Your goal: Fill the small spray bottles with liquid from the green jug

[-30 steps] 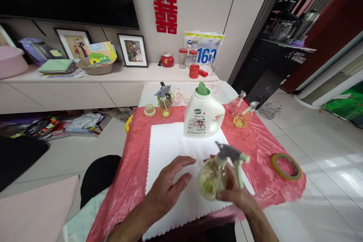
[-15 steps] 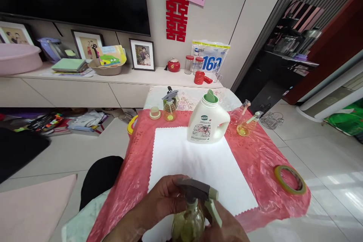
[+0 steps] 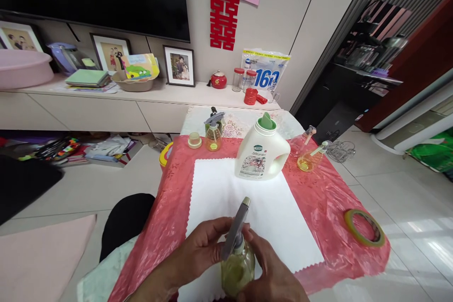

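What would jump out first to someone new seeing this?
Probably the big white jug with the green spout, standing near the far edge of the white mat on the red table cover. Closer in, the left hand and right hand hold a spray bottle with a grey head. Behind, a red cutout hangs right of the dark screen.

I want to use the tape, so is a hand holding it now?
No, the tape roll lies on the red cover, while the left hand and right hand are on the spray bottle.
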Available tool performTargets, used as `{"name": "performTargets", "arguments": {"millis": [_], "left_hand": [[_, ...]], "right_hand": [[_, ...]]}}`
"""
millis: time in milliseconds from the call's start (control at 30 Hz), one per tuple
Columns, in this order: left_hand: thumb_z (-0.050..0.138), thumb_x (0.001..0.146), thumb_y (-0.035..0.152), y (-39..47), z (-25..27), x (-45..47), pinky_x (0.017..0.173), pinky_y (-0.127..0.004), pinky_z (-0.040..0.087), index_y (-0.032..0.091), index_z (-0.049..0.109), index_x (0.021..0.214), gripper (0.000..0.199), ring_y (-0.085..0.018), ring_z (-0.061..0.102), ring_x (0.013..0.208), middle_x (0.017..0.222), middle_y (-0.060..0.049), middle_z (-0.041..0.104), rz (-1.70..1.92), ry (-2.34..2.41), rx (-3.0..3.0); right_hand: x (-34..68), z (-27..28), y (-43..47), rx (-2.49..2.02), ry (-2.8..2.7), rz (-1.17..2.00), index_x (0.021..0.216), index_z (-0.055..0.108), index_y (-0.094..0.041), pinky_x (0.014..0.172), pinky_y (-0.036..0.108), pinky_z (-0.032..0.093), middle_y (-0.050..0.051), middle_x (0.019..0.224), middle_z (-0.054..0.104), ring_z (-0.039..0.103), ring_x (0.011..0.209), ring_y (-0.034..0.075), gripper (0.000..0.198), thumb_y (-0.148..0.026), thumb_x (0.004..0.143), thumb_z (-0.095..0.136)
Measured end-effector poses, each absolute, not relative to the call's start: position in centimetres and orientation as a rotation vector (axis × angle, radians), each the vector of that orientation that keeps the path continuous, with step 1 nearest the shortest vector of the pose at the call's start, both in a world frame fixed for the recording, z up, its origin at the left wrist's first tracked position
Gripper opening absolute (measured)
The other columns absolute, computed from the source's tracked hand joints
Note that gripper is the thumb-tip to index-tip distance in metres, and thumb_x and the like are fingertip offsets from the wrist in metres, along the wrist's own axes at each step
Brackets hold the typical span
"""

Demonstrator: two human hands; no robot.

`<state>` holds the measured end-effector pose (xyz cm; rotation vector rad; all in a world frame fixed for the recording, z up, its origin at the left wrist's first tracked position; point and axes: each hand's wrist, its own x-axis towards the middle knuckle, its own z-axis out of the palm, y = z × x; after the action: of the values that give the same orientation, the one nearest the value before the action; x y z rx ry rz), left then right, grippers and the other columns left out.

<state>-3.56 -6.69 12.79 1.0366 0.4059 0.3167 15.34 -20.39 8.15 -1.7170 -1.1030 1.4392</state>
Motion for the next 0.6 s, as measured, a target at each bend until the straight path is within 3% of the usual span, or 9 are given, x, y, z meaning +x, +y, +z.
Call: {"name": "performTargets", "arguments": {"millis": [233, 433, 600], "left_hand": [[0.098, 0.056, 0.044, -7.9, 13.0, -1.8, 0.088, -0.033, 0.051, 0.022, 0.078, 0.089, 0.044, -0.023, 0.062, 0.097, 0.095, -0.004, 0.069, 0.657, 0.597, 0.901], [0.097, 0.058, 0.035, -8.6, 13.3, -0.6, 0.082, -0.031, 0.054, 0.022, 0.076, 0.091, 0.041, -0.021, 0.065, 0.092, 0.092, -0.003, 0.070, 0.908, 0.629, 0.777], [0.096, 0.061, 0.041, -6.1, 15.3, -1.6, 0.086, -0.032, 0.058, 0.021, 0.078, 0.094, 0.042, -0.018, 0.068, 0.087, 0.094, -0.004, 0.072, 1.137, 0.566, 0.664]], "right_hand": [[13.1, 11.5, -18.2, -1.720, -1.106, 1.280, 0.153, 0.046, -0.024, 0.117, 0.038, 0.041, 0.006, 0.153, 0.037, 0.038, 0.142, 0.029, 0.101, -0.017, 0.056, 0.074], [12.6, 9.3, -17.8, -1.606, -1.235, 0.927, 0.149, 0.045, -0.024, 0.120, 0.033, 0.037, 0.005, 0.147, 0.042, 0.040, 0.139, 0.022, 0.086, -0.016, 0.065, 0.065], [14.4, 6.3, -19.3, -1.781, -1.285, 0.697, 0.149, 0.043, -0.019, 0.118, 0.032, 0.038, 0.008, 0.144, 0.043, 0.040, 0.138, 0.024, 0.084, -0.018, 0.068, 0.066]]}}
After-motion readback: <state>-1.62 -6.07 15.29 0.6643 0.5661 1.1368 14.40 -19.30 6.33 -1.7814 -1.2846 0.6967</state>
